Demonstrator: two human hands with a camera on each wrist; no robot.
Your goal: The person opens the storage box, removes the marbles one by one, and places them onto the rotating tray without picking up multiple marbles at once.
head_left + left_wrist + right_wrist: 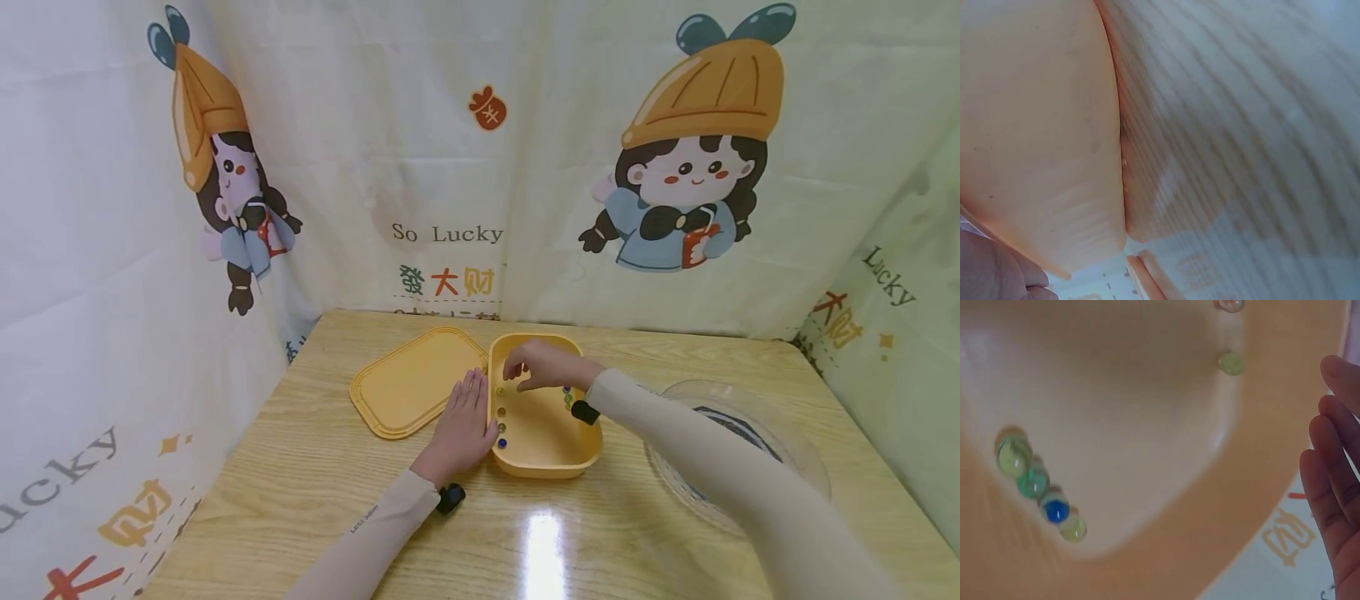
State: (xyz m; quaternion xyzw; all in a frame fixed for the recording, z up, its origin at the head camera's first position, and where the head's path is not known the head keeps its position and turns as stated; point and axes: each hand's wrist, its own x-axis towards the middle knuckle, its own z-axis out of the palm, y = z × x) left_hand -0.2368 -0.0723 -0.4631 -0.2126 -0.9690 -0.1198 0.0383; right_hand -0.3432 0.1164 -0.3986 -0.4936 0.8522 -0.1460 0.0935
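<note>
Yellow tub (543,433) apparently steadied from the left, with marbles (502,443) ranged along its inner sides.
On the left of the desk (300,467), a matching lid (416,382) is laid flat, probably so that the tub is left open. The left hand (461,427) is held flat, fingers straight and released, against the tub's left wall, presumably so that sliding is prevented. Just right of it, inside, one row of marbles is spread along the left side, perhaps gathered there by the floor's shape. Over the far part, the right hand (551,365) is held loosely bent, with nothing seen grasped; that row lies below, to its left and near, while a second is lined under its wrist along the right side. Farther right, a transparent bowl (813,479) is partly hidden by the right sleeve (675,429).
</note>
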